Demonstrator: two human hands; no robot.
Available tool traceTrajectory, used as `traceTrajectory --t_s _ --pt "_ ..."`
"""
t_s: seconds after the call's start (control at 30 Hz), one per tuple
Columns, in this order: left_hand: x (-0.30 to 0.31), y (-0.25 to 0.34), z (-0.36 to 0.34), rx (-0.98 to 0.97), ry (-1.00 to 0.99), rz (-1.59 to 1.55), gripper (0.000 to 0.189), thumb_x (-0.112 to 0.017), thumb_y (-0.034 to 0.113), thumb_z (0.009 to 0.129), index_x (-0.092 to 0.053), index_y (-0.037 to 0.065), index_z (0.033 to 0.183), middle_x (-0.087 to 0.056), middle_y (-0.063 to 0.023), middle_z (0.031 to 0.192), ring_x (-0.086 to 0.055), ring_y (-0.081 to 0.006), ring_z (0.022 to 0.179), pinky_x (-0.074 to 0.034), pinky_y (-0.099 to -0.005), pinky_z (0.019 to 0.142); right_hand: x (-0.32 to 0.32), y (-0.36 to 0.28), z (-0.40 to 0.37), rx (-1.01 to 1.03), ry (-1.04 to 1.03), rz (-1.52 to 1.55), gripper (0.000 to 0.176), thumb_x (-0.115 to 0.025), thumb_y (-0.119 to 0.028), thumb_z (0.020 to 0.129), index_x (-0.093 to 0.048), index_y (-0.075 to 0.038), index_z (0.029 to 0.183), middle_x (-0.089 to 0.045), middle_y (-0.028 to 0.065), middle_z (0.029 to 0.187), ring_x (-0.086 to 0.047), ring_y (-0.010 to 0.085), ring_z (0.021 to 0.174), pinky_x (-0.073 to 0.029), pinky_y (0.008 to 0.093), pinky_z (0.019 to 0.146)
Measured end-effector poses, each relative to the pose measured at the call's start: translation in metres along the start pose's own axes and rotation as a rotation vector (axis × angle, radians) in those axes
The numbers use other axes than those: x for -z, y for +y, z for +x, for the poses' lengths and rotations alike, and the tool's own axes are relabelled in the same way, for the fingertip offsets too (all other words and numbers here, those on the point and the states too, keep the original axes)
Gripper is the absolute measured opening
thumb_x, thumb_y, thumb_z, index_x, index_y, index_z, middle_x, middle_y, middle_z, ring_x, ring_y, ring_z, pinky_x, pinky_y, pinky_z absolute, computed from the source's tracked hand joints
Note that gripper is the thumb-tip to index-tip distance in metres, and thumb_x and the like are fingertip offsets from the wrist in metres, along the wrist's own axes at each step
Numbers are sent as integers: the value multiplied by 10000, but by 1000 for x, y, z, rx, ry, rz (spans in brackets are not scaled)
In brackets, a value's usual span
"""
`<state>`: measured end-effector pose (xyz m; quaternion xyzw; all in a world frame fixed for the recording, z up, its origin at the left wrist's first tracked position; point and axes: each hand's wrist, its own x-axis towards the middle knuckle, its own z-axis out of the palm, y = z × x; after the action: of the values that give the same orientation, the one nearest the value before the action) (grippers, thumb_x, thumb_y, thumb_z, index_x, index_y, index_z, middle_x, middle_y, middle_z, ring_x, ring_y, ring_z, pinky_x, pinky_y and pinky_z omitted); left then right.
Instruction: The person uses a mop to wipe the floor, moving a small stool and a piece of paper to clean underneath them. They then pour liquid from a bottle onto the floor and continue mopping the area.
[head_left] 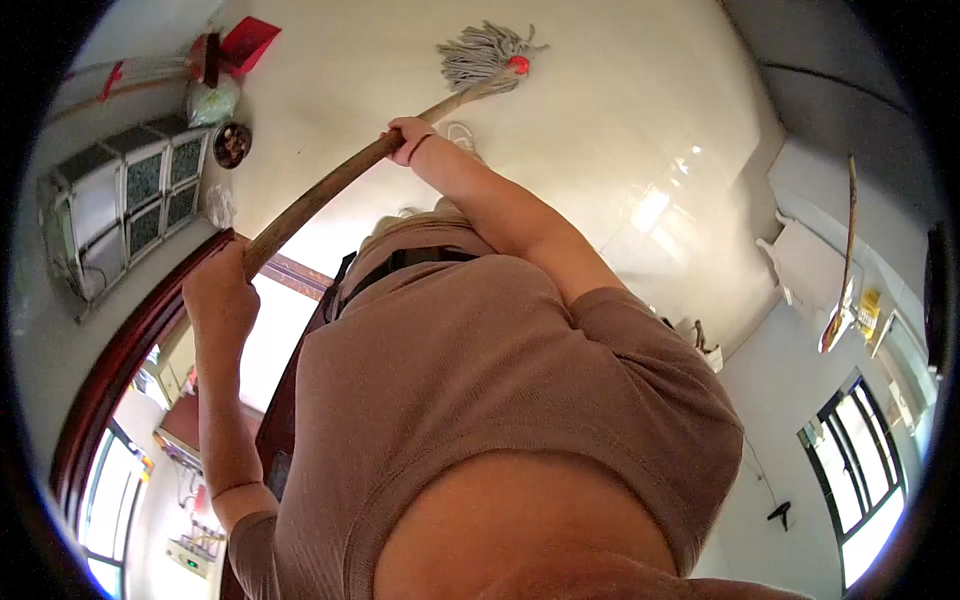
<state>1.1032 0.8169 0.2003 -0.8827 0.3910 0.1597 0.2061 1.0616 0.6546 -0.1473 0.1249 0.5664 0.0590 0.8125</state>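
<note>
The biggest thing on my screen is the pale glossy tiled floor (620, 120), spreading out beyond the person's brown-shirted body. Along the left runs a dark red-brown wooden door frame (120, 370). Past it, a grey shelf unit with glass-panelled doors (130, 200) stands against the wall.

The brown wooden-handled mop (320, 195) slants across the middle, and its grey string head with a red collar (485, 55) lies on the floor far out ahead. I read this as mid-stroke in mopping, with the head at the far reach of a push.

The left hand (220, 290) is wrapped tight round the top end of the handle. The right hand (410, 135) is curled closed round it lower down, with the arm stretched out. A white shoe (462, 135) shows just beside that hand.

As I judge it, the next move calls for drawing the head back toward the feet or sweeping it sideways, keeping both fists firm and the strings flat on the tiles.

The open room is to the right and centre, where the tiles are bare and shiny. The left is crowded: a red plastic dustpan (248, 42), a pale green bag (212, 100) and a small dark round bowl (232, 144) sit near the shelf unit. A leftward sweep should stop short of them. The handle's top end is close to the door frame, so a back-swing could knock it.
</note>
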Motion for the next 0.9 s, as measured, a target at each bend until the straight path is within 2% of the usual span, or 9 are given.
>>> traceTrajectory --t_s 0.17,0.33,0.43,0.5,0.6,0.7,0.77,0.83,0.9 --pt "10 27 32 49 -78 2 64 -503 20 660 -509 51 716 -549 -154 656 -544 -336 662 -409 -407 568 -4 -37 -4 152 106 76 122 -513 3 710 -423 -38 781 -466 105 698 -507 242 587 -481 367 525" --pt "10 58 70 -40 -61 -14 47 -506 61 659 -494 50 703 -545 -149 623 -544 -341 630 -414 -410 552 0 -90 -5 341 143 124 89 -527 4 692 -448 -16 725 -475 100 641 -506 250 531 -478 360 501" --pt "29 81 105 -59 -120 22 40 -503 58 658 -485 47 693 -541 -156 618 -545 -342 629 -413 -414 553 0 -132 -21 315 104 114 72 -519 -11 703 -456 -14 738 -504 104 674 -523 245 570 -469 361 515" --pt "47 94 129 -124 -121 52 41 -502 53 655 -491 50 695 -544 -154 623 -550 -333 628 -417 -415 554 -1 -157 -43 313 125 97 63 -513 -29 712 -466 -23 753 -523 114 706 -535 234 607 -456 363 528" --pt "62 93 181 -365 11 119 33 -490 59 672 -494 44 701 -551 -140 633 -558 -313 626 -424 -415 554 -7 -190 -45 382 -2 261 88 -517 -59 712 -458 -29 770 -498 94 649 -529 230 609 -453 357 535" --pt "84 99 237 -528 90 153 36 -471 44 681 -483 37 714 -542 -152 628 -556 -320 633 -422 -411 557 -9 -230 -28 390 -74 249 121 -503 -74 726 -439 -27 817 -494 98 684 -525 233 615 -465 368 560" --pt "96 110 270 -583 94 137 32 -476 44 678 -483 33 707 -540 -154 626 -555 -323 636 -422 -409 562 -8 -254 -24 447 -45 264 131 -493 -96 742 -428 -30 835 -496 107 731 -527 231 643 -476 382 578" --pt "106 127 300 -623 100 116 31 -481 45 675 -482 29 701 -538 -156 625 -554 -325 639 -423 -407 567 0 -284 -29 384 -11 363 133 -503 -95 741 -427 -34 831 -498 110 755 -524 228 660 -483 369 569" --pt "113 149 329 -683 84 116 31 -485 43 667 -484 22 690 -543 -161 634 -555 -322 651 -427 -401 576 7 -311 -33 426 17 308 145 -512 -75 736 -427 -33 845 -503 110 764 -525 232 672 -486 375 563"
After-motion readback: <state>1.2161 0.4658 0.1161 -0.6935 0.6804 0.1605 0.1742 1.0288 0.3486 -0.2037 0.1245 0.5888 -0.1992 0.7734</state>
